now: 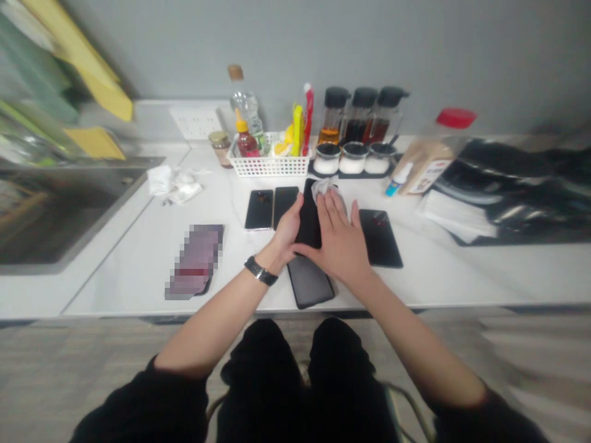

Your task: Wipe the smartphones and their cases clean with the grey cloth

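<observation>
My left hand [287, 226], with a black watch on its wrist, grips the left edge of a black phone [308, 224] above the counter. Flat against its upper part, my right hand [339, 237] presses a crumpled white tissue [322, 186] under its fingertips. Partly hidden beneath my hands lies a dark grey phone [311, 283]. Two smaller phones lie side by side behind my left hand, a black one [259, 209] and a dark one [284, 204]. To the right rests a wider black device [382, 240]. A blurred-out phone [196, 261] lies at the left.
Along the wall stand a white basket [270, 166] with bottles, a jar [220, 149], a seasoning rack [353, 172] and a red-lidded container [436, 151]. A small spray bottle [399, 179], white wipes [457, 215], crumpled tissues [178, 184], a sink [69, 212] and a black stove [517, 184] surround the phones.
</observation>
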Tool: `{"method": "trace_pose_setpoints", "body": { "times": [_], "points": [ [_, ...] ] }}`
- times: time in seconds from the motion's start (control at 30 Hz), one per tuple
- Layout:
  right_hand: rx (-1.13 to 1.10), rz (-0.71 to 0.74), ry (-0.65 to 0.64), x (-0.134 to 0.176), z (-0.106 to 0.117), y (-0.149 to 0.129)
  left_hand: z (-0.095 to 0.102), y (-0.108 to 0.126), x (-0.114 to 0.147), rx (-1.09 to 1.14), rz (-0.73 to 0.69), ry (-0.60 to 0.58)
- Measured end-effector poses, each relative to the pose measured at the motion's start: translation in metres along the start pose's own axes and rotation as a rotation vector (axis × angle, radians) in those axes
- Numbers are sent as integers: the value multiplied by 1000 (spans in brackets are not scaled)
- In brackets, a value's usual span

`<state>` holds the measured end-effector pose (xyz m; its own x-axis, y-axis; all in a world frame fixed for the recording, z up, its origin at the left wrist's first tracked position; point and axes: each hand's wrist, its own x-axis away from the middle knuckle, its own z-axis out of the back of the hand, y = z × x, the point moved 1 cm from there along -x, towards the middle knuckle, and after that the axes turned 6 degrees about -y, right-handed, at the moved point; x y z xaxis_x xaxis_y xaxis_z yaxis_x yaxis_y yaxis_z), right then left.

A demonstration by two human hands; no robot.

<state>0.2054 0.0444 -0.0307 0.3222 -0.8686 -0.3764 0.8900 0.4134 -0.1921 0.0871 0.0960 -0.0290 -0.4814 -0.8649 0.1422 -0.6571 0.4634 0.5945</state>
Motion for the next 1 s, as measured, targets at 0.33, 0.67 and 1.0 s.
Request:
{"method": "trace_pose_setpoints", "body": {
  "times": [0.33,0.67,1.0],
  "points": [
    [-7,199,-55,59,-7,-47,6,16,5,-18,33,-19],
    [-9,9,-17,-21,-4,5,3,8,0,60,17,43],
    [-4,192,-51,51,-6,-40,5,17,6,75,-3,34]
  ]
}}
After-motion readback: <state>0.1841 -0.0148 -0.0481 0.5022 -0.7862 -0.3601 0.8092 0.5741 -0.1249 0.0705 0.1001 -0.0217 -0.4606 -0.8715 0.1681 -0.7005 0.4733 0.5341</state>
